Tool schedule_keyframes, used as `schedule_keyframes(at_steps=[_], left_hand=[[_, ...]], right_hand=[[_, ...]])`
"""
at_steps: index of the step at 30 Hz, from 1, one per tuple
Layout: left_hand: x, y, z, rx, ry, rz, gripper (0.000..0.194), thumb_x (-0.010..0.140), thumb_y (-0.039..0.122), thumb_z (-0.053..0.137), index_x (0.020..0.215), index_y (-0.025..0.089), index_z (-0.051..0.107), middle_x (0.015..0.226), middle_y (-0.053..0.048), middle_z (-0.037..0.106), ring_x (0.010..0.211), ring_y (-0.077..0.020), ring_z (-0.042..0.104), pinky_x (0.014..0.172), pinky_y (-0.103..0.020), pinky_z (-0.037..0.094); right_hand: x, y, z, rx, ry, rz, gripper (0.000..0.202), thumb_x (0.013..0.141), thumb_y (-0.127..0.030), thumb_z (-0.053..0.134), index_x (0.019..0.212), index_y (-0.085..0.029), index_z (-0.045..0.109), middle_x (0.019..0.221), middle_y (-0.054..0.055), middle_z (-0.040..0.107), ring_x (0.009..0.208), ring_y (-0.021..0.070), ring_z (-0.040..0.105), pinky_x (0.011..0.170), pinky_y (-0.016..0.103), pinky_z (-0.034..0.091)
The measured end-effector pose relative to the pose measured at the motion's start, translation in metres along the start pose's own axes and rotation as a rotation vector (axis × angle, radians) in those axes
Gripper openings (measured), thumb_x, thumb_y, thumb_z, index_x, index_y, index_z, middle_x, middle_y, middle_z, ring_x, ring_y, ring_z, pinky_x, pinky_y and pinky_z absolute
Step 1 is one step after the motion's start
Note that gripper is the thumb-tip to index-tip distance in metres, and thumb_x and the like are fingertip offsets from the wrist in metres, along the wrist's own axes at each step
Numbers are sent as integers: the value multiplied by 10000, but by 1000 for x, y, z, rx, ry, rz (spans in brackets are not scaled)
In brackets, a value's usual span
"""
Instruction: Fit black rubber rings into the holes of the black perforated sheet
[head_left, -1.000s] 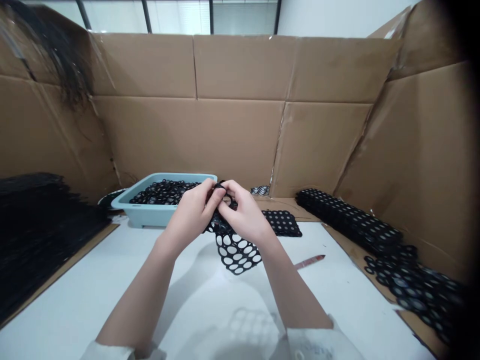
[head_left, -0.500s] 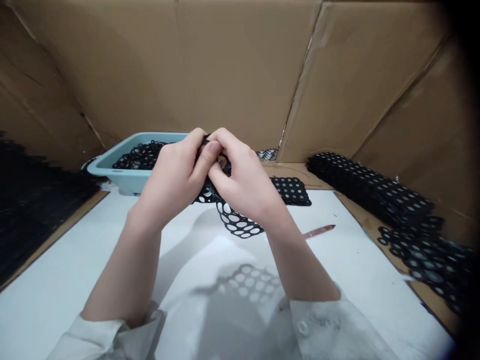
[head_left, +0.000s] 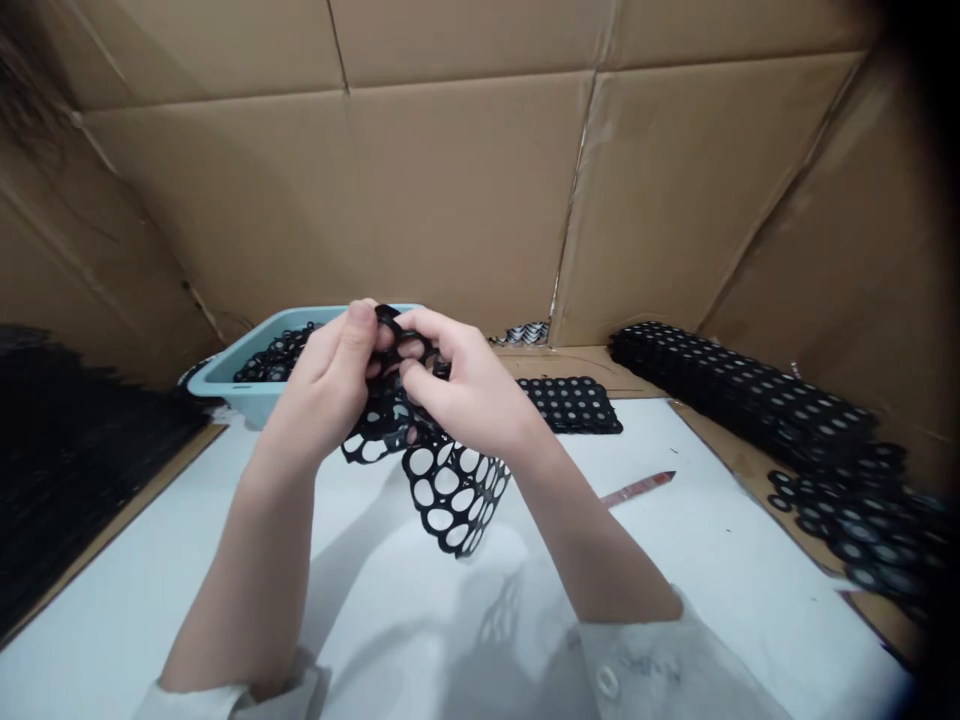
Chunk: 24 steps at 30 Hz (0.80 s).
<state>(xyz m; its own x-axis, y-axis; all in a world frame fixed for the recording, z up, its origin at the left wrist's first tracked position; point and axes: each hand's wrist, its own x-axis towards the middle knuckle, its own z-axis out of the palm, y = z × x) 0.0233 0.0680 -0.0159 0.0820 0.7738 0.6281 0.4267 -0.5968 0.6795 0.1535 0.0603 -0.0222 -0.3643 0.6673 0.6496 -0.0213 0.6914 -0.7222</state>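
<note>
A thin black sheet full of round holes (head_left: pixel 450 495) hangs bent from both my hands, above the white tabletop. My left hand (head_left: pixel 330 385) pinches its upper left part, thumb pointing up. Fingers of my right hand (head_left: pixel 469 390) are closed on the bunched upper part, with thumb and forefinger showing around it. Black rings of the sheet stand up between the two hands. Its lower corner dangles free below my right hand. Some fingertips are hidden behind the sheet.
A light blue basin (head_left: pixel 259 405) with black ring pieces stands at the back left. Behind my right hand lies a flat stack of holed black sheets (head_left: pixel 577 405). A long stack (head_left: pixel 735 385), loose black rings (head_left: pixel 870 520) and a reddish pointed strip (head_left: pixel 641 488) are at right.
My hands have moved apart slightly and lower in the picture, showing more of the sheet between them. The hanging part has swung lower. The view has tilted up a little.
</note>
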Motion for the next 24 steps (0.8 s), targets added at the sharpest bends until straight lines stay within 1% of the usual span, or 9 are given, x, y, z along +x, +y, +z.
schedule_keyframes(at_steps=[3, 7, 9, 11, 13, 16, 19, 22, 24], left_hand=[[-1, 0, 3, -220, -27, -120, 339, 829, 468, 392, 660, 179, 447, 598, 18, 418, 521, -89, 410, 460, -197, 313], [-3, 2, 11, -445, 31, -267, 334, 802, 485, 432, 695, 171, 475, 622, 14, 467, 553, -96, 469, 492, -185, 380], [-3, 3, 14, -509, 51, -336, 346, 787, 505, 441, 704, 171, 475, 620, 14, 476, 549, -101, 477, 489, -187, 389], [-3, 3, 13, -507, 65, -346, 350, 782, 503, 449, 673, 171, 457, 598, 20, 464, 529, -97, 462, 475, -183, 378], [-3, 4, 11, -448, 56, -289, 348, 794, 473, 449, 630, 167, 436, 583, 24, 447, 519, -89, 439, 476, -178, 362], [-5, 8, 8, -283, 25, -140, 346, 834, 408, 412, 593, 161, 430, 576, 24, 436, 539, -85, 421, 508, -178, 349], [-10, 14, 7, -58, 61, -14, 349, 863, 359, 368, 578, 163, 417, 564, 26, 431, 543, -86, 409, 516, -186, 324], [-14, 17, 9, 140, 110, 41, 339, 873, 345, 347, 586, 171, 398, 548, 32, 428, 522, -88, 391, 495, -200, 292], [-15, 17, 11, 224, 127, 60, 330, 876, 340, 338, 598, 176, 400, 545, 33, 444, 515, -91, 397, 491, -207, 282]], right_hand=[[-1, -3, 2, 53, 52, 52, 122, 737, -109, 362, 783, -171, 456, 729, -19, 521, 657, 90, 482, 610, 208, 390], [-4, -7, 6, 66, 67, 114, 92, 778, -258, 412, 822, -183, 441, 717, -27, 502, 633, 92, 469, 578, 209, 377], [-5, -9, 8, 52, 63, 114, 146, 768, -322, 457, 818, -188, 427, 725, -30, 485, 653, 96, 467, 591, 213, 379], [-5, -10, 9, 21, 66, 106, 175, 752, -340, 489, 798, -191, 409, 720, -35, 469, 662, 98, 463, 601, 215, 377], [-6, -11, 8, -26, 61, 100, 178, 749, -336, 494, 771, -192, 392, 699, -40, 454, 640, 97, 453, 583, 216, 367], [-7, -13, 4, -99, 15, 81, 146, 758, -291, 471, 727, -195, 365, 668, -42, 437, 582, 92, 427, 533, 212, 343], [-10, -17, 1, -142, -12, 79, 113, 759, -226, 439, 709, -197, 342, 650, -44, 425, 544, 85, 417, 500, 204, 328], [-13, -20, 0, -177, 9, 105, 80, 759, -202, 424, 747, -200, 344, 663, -40, 442, 538, 84, 436, 485, 198, 333], [-15, -21, 0, -193, 1, 131, 69, 768, -197, 408, 781, -205, 342, 653, -43, 454, 516, 83, 440, 460, 191, 327]])
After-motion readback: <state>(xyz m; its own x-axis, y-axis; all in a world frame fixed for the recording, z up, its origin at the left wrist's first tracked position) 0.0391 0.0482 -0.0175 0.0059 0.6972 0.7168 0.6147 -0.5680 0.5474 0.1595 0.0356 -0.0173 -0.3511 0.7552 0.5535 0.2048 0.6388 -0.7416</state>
